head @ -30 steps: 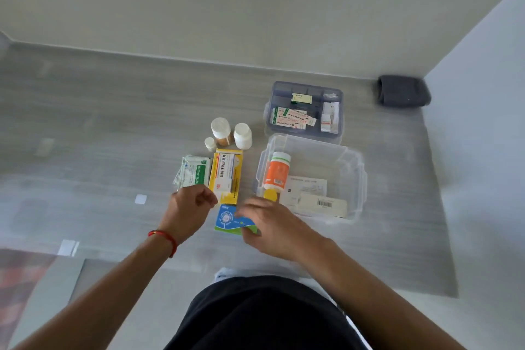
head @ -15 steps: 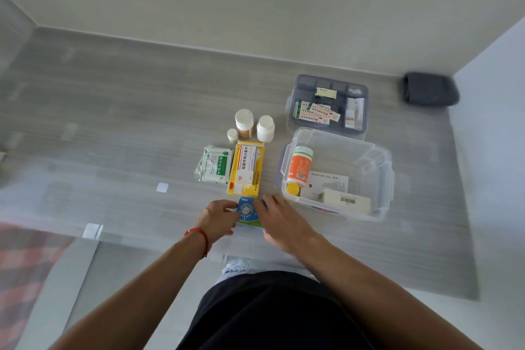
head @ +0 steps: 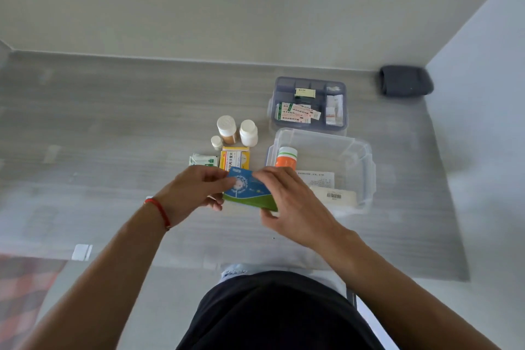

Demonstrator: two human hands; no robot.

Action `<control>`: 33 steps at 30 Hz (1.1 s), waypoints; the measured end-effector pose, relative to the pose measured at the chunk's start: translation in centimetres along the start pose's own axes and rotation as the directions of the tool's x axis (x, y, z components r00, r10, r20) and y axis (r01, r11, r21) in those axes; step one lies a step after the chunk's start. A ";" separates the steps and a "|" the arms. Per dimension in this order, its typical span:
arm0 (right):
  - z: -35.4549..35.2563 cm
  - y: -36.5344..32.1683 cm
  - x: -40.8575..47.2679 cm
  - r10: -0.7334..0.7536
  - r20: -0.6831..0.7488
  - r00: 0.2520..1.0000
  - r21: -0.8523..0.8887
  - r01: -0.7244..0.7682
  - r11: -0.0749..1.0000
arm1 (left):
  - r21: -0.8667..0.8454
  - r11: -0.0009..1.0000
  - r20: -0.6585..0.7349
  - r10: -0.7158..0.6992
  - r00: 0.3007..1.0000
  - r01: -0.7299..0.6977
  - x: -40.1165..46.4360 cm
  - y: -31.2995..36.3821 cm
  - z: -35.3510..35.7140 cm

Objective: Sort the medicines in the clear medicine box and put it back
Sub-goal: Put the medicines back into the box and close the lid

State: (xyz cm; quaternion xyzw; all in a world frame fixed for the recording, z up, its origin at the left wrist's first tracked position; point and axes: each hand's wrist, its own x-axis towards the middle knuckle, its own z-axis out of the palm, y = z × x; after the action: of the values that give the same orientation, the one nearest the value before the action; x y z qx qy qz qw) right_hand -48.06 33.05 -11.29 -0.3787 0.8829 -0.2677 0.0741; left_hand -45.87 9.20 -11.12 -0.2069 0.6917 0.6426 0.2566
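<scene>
I'm pinching the blue box with both hands; the clear bin is lying just right, nearer my right hand.

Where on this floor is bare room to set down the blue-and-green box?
Bare floor lies left of the green-white sachet pack, and between both hands and the person's lap. Crowded: the white-capped bottles, yellow carton, clear plastic bin and grey divided tray.

The hands hide most of the yellow box and orange bottle.
</scene>
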 end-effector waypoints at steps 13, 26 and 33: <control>-5.0 14.3 -0.5 0.442 0.223 0.869 -0.333 -0.358 0.872 | 0.084 0.990 -0.163 0.124 0.979 -0.111 2.8 2.1 6.1; -1.6 14.6 1.3 0.411 0.269 0.871 -0.627 -0.166 0.761 | -0.060 0.993 -0.287 -0.114 0.951 0.101 3.6 -1.9 3.3; -2.2 14.9 1.7 0.461 0.403 0.790 -0.474 -0.251 0.844 | 0.231 0.964 -0.501 0.002 0.865 0.132 4.5 -4.7 2.9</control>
State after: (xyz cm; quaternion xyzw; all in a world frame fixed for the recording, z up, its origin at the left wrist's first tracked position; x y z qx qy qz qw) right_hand -59.35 41.25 -17.23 -0.2647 0.9237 0.0436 0.2734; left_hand -46.24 11.89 -17.65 -0.3536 0.8042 0.4634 0.1163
